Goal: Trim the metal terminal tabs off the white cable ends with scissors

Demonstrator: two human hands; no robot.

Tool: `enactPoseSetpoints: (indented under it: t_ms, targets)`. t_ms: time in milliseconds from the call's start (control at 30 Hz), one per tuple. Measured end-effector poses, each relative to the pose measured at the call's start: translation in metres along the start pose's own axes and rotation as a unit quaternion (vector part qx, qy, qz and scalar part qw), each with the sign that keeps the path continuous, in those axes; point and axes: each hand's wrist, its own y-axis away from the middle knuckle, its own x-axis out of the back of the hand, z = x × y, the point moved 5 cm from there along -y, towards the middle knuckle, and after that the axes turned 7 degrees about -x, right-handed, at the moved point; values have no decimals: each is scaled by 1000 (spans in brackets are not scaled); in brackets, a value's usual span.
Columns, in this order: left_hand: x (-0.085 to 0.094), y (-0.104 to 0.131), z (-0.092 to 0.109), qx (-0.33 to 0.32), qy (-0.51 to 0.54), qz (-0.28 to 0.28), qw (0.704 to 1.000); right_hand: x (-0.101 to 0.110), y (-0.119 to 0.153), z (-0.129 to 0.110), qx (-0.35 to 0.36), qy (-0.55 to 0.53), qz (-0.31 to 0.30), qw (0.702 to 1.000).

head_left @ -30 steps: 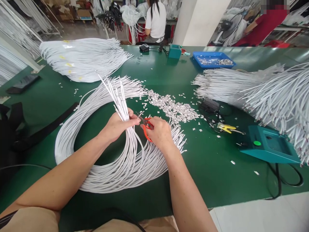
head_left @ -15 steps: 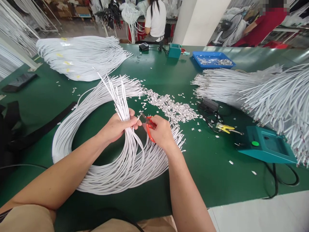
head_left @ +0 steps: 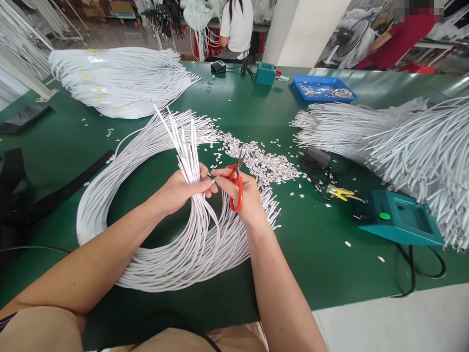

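White cable bundle [head_left: 187, 164]: upright in the left hand [head_left: 194, 188], mid-desk, tips fanned upward with the longest leaning left, lower lengths bending down into the white coil [head_left: 164, 274]
Left hand: wrapped round the bundle below its tips, thumb across the front, thumb tip at a short pale piece [head_left: 214, 181]
Right hand [head_left: 238, 188]: grasping the red-handled scissors [head_left: 240, 198] against the palm, thumb and index finger stretched to the pale piece; can't tell if both hands pinch it
Scissors blades [head_left: 240, 160]: pointing up, clear of the bundle
Coil: open ring lying on the green desk [head_left: 304, 264], one set of ends fanned beyond the left hand, the other by the right wrist
Clippings pile [head_left: 271, 166]: silvery-white bits just beyond the right hand, strays scattered around
Back left: thick white cable stack [head_left: 120, 83] with yellow marks
Back right: blue tray [head_left: 322, 99] with small shiny parts; small teal box [head_left: 266, 73] left of it
Right side: two more white bundles, farther one [head_left: 340, 124] and nearer one [head_left: 428, 146]; teal device [head_left: 406, 220] with green button [head_left: 384, 216]; yellow-handled tool [head_left: 342, 193] just left of the device
Left edge: dark flat object [head_left: 24, 119], black strap [head_left: 73, 190]
Past the desk: one person in a white top [head_left: 238, 29], another in red [head_left: 410, 39]
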Motion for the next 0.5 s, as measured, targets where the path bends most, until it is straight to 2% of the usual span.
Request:
enactPoseSetpoints:
  t_ms: [100,200,367,433,500]
  targets:
    - [-1,0,0,4,14,-14,1000,0,-1,-1,12,-7,-30,999]
    - [-1,0,0,9,19,-8,1000,3,-3,3,12,-18,-28,999]
    - [3,2,-2,15,-10,56,998,1,-2,6,-4,15,37,999]
    - [6,2,-3,5,-30,89,996,-3,2,1,28,65,65,995]
    - [9,1,-4,-2,-39,111,993,-8,5,-3,62,77,57,994]
